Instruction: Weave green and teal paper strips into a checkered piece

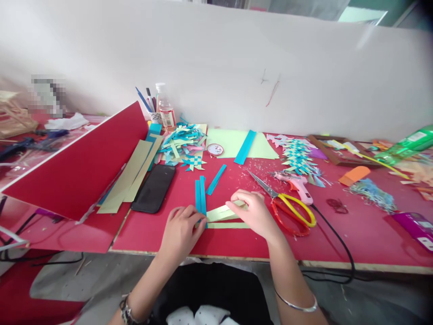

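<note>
Blue paper strips (200, 195) stand away from me on the red tabletop, crossed at their near ends by pale green paper strips (223, 212) that run to the right. My left hand (184, 225) pinches the crossing, its fingertips pressed together on the strips. At the other end, my right hand (252, 210) grips a pale green strip between thumb and fingers, slightly raised above the lowest strip. A loose blue strip (216, 179) lies just beyond. Scissors (287, 207) with red and yellow handles rest open beside my right hand.
Left are a black phone (154, 187), paper strips (126, 178) and an upright red board (84, 167). Behind lie a woven paper heap (184, 142), a tape roll (215, 149) and pale green sheets (223, 137). Right are a pink glue gun (299, 187) with cord and a green bottle (409, 143).
</note>
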Available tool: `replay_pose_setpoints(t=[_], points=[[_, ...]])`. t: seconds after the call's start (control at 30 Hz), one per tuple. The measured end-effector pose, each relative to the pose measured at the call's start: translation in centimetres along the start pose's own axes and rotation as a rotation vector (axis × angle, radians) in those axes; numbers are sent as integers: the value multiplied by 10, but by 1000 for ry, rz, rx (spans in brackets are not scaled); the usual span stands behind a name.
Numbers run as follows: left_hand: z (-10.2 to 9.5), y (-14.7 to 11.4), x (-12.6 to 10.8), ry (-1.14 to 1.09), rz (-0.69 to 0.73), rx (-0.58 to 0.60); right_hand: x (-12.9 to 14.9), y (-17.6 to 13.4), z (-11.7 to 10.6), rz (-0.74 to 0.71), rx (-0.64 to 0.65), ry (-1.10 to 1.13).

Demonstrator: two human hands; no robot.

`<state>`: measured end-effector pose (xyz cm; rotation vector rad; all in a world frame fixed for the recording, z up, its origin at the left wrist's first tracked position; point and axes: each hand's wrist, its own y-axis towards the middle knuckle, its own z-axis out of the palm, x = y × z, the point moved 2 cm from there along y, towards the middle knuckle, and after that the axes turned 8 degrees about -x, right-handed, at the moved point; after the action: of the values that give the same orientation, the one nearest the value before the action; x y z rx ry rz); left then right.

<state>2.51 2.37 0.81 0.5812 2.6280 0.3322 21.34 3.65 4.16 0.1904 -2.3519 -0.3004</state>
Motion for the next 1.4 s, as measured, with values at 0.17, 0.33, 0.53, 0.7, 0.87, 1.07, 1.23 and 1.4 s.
replay_pose_setpoints(t=[0.17,0.33,0.53,0.7,0.87,1.07,1.23,1.4], points=[[5,7,-1,32,-21,13,8,4,0,2,34,115],[9,11,-3,104,51,-44,21,2,-8,-85,-93,-202],[10,13,-6,142,101,-82,34,2,-11,-162,-75,-329],[12,15,-10,164,58,-136,33,2,-1,-71,84,98],[13,16,-11,211,67,-117,29,-2,3,-46,111,260],[11,18,-7,151,3,-86,5,-22,24,-158,68,-154],[10,20,-4,75,-45,-78,-3,-35,36,-183,48,-283],[12,22,-1,26,-56,-78,1,-35,36,-163,-3,-340]])
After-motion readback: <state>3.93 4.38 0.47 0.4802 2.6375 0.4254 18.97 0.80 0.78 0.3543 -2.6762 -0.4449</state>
